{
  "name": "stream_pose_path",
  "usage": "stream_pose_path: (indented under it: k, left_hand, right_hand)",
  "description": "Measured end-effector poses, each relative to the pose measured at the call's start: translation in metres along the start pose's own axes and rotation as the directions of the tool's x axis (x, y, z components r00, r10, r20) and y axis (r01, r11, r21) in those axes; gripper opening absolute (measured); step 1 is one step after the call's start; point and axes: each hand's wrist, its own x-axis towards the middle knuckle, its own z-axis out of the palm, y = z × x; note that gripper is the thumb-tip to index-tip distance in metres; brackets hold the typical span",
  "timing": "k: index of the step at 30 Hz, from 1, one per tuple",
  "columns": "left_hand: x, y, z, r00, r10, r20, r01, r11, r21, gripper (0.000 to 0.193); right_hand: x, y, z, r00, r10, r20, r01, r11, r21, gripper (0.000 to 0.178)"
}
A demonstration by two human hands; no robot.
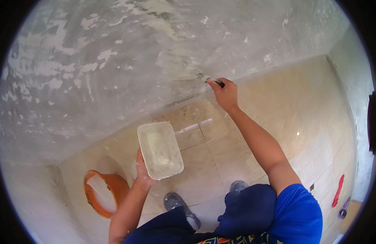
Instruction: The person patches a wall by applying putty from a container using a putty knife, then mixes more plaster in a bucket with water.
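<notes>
My left hand point(143, 171) grips a rectangular white plastic tub point(160, 150) by its left side, its open top facing me. Whitish paste coats the bottom and walls of the tub. Out ahead, my right hand point(226, 95) is closed round the dark handle of a putty knife point(215, 82). The knife's blade, smeared with paste, lies against the low part of the grey wall point(131, 61). Around the blade the wall carries a pale, damp-looking patch of filler point(178, 67); lighter patches are scattered to its left.
An orange bucket point(119, 187) with whitish contents stands on the tiled floor point(200, 171) at my left. White smears point(194, 127) mark the tiles by the wall. A red object point(338, 190) and a small purple-and-dark item point(344, 209) lie at far right. Side walls rise at both ends.
</notes>
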Motion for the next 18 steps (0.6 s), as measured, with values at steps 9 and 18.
stream_pose_path:
  k: [9,18]
  left_hand:
    - [-0.05,0.006,-0.01,0.99,0.122,-0.074,-0.124,0.992,-0.022,0.068]
    - [-0.082,-0.012,0.029,0.98,0.196,-0.042,-0.2,0.976,-0.091,0.064]
  right_hand:
    - [-0.104,0.117,-0.003,0.92,0.38,-0.095,-0.391,0.909,-0.144,0.057]
    - [-0.067,-0.008,0.023,0.999,-0.005,0.034,-0.004,0.96,0.279,0.038]
